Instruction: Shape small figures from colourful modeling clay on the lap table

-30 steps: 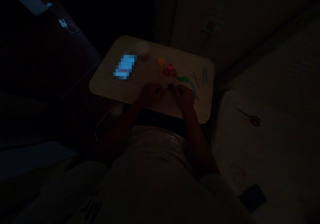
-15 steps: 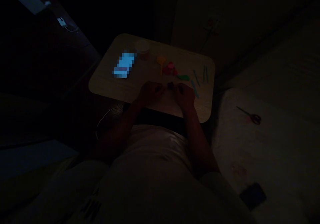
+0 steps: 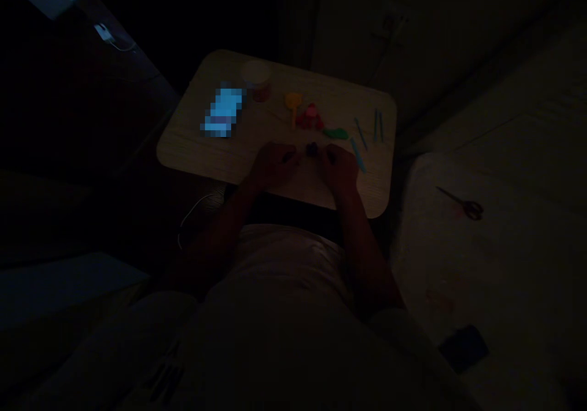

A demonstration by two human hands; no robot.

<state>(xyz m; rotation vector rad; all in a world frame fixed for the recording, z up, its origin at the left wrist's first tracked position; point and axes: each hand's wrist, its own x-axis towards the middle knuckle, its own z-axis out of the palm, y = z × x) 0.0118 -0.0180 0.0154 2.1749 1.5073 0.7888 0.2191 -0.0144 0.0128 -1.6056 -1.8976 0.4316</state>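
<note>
left hand (image 3: 276,161) and right hand (image 3: 340,165) curl beside a dark lump (image 3: 312,149), grip unclear. at its twelve o'clock, a red piece (image 3: 310,118) looks shaped; the lump seems unfinished.

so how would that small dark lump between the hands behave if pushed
The dark lump looks small beside the right hand, so probably light. Its outline seems uneven, so it may wobble rather than roll. Too dim to judge softness.

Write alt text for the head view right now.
A person's left hand and right hand frame a small dark piece at a wooden table in near darkness. Beyond lie an orange tool, a red shape and a green piece; a glowing pixelated rectangle sits left, blue sticks right.
</note>
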